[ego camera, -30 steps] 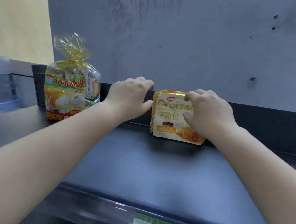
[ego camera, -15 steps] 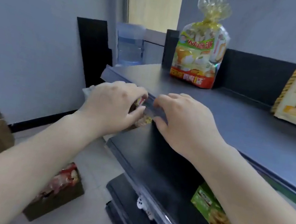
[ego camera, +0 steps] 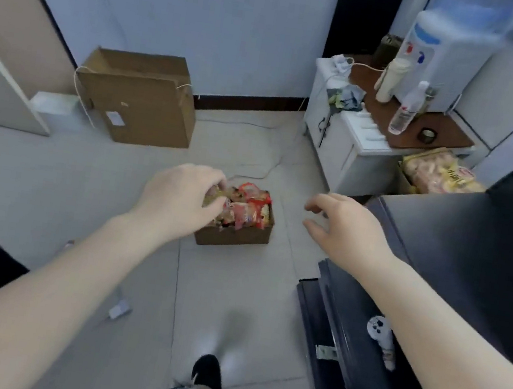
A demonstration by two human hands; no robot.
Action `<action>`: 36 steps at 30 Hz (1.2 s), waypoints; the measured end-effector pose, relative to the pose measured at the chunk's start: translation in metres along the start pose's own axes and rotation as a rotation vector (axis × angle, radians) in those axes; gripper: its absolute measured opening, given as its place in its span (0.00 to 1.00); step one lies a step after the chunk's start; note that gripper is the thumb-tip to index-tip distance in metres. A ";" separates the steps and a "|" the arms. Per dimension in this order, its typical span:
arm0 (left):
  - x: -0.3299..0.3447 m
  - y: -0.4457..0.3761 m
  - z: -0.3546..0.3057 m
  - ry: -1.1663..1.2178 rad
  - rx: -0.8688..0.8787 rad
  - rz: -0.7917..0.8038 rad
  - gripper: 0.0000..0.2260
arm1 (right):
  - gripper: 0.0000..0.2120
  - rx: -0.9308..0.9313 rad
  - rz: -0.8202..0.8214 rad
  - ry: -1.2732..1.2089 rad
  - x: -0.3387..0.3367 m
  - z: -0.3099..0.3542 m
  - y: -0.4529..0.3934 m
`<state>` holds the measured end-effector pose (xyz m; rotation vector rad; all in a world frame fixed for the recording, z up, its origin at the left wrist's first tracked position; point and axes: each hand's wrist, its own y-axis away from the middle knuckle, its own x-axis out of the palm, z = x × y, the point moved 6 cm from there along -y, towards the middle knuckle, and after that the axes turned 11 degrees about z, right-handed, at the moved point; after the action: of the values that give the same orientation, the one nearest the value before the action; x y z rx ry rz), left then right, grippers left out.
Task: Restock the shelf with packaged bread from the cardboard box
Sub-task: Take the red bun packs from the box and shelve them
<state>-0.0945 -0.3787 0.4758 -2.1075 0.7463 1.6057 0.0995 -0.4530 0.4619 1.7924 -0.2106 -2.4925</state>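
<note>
Your left hand (ego camera: 177,202), frame centre: fingers curled over bread packets (ego camera: 248,209) in small cardboard box (ego camera: 235,238) on floor; grip unclear. Your right hand (ego camera: 343,229), centre right: loosely spread, empty. Dark shelf (ego camera: 457,244) right edge.

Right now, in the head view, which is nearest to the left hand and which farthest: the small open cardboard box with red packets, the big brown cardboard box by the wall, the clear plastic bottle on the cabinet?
From the left hand:
1. Small open cardboard box with red packets, on the floor right beside it.
2. Big brown cardboard box, farther back by the wall, to the left.
3. Clear plastic bottle, on the cabinet top, far right.
</note>
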 end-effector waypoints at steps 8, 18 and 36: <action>0.067 -0.078 0.114 0.103 -0.233 0.210 0.06 | 0.11 0.043 0.127 -0.152 0.052 -0.006 -0.153; 0.178 -0.211 0.219 0.278 -0.562 0.483 0.10 | 0.10 0.161 0.364 -0.385 0.141 -0.080 -0.354; 0.544 -0.384 0.343 1.135 -1.052 0.553 0.15 | 0.19 0.315 0.422 -0.335 0.469 -0.244 -0.637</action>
<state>-0.0050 0.0294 -0.1458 -3.9761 0.9420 0.8777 0.1979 0.0969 -0.1487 1.2180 -0.9375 -2.5144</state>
